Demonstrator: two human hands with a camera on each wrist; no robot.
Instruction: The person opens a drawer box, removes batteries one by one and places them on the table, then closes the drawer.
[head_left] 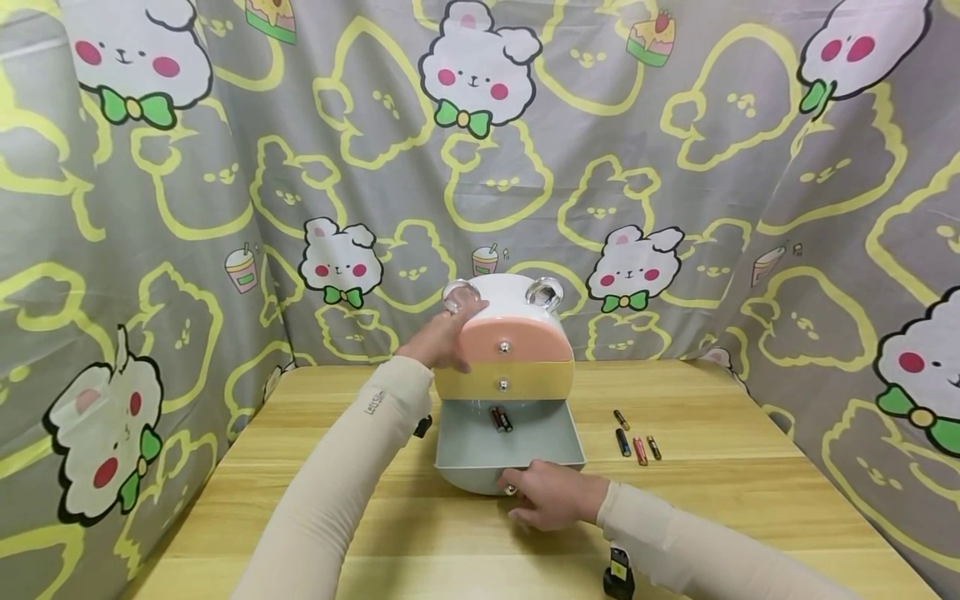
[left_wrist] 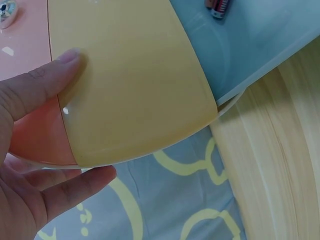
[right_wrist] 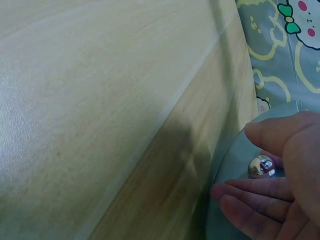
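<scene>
A white drawer box (head_left: 517,287) with clear round ears stands on the table. Its pink drawer (head_left: 480,333) and yellow drawer (head_left: 536,382) are closed; the grey-green bottom drawer (head_left: 457,442) is pulled out, with two dark batteries (head_left: 501,419) inside. My left hand (head_left: 441,337) grips the box's left side, thumb on the front and fingers around the edge, plainer in the left wrist view. At the bottom drawer's front is my right hand (head_left: 551,496). Its fingers (right_wrist: 250,207) lie fairly straight beside the shiny knob (right_wrist: 262,167), which shows between them.
On the table (head_left: 675,517), right of the drawer box, lie several loose batteries (head_left: 640,451), among them blue, red and black-and-gold ones. A patterned grey curtain (head_left: 405,167) hangs behind the table and along both sides.
</scene>
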